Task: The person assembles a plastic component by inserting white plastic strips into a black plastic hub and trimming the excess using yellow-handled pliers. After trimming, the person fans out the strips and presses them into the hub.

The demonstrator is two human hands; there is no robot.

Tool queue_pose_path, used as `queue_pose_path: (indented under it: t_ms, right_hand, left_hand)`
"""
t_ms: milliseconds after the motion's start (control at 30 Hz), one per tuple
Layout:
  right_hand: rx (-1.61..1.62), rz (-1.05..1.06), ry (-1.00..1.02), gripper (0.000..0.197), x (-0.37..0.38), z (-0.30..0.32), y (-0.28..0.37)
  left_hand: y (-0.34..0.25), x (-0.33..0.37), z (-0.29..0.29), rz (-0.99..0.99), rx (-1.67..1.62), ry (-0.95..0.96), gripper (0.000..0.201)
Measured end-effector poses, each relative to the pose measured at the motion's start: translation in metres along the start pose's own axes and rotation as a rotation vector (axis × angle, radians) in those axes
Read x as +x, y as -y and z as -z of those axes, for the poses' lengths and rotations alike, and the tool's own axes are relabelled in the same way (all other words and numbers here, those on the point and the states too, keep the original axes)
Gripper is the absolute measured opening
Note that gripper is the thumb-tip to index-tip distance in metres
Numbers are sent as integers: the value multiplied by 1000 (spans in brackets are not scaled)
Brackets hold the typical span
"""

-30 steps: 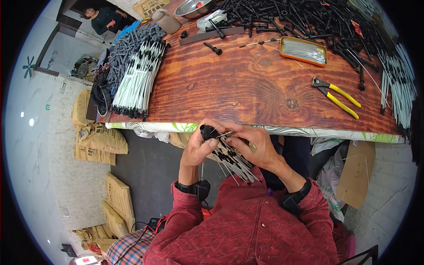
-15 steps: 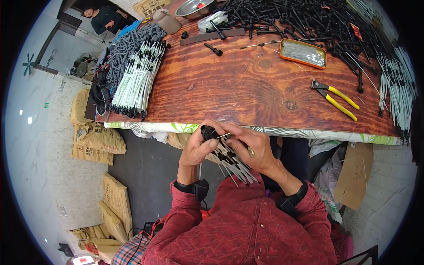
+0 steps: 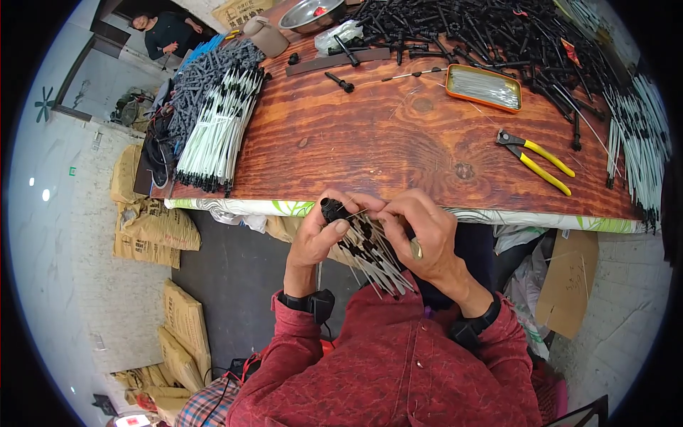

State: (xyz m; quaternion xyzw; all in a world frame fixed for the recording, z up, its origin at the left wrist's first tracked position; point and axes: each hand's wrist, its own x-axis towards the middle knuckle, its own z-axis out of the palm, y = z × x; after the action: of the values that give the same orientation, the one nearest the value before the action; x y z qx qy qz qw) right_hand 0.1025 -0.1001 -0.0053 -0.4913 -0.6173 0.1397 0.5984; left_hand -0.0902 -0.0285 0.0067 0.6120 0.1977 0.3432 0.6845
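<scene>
Our left hand [image 3: 316, 240] grips a black part [image 3: 330, 209], probably steadying it; our right hand [image 3: 425, 231] pinches a thin wire [image 3: 358, 212].

workshop: wooden table [image 3: 341, 142], heaped black parts [image 3: 455, 30], pliers [image 3: 546, 156], stacked sacks [image 3: 160, 224].

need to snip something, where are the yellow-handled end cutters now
In the head view, the yellow-handled end cutters lie on the right of the wooden tabletop, below and right of the orange-rimmed tin.
</scene>
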Motion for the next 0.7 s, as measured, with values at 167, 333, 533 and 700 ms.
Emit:
queue_pose_path:
  t_ms: [167,333,533,700]
  right_hand:
    - [79,7,-42,17,14,3,14]
    - [75,-6,125,25,23,3,12]
    - [338,-88,140,31,21,1,11]
    - [400,-69,185,26,15,4,17]
  left_hand:
    - [-1,0,5,-38,76,79,24]
    - [2,-5,7,23,106,8,25]
    - [3,-5,7,20,63,-4,27]
    - [2,-4,9,-18,111,39,25]
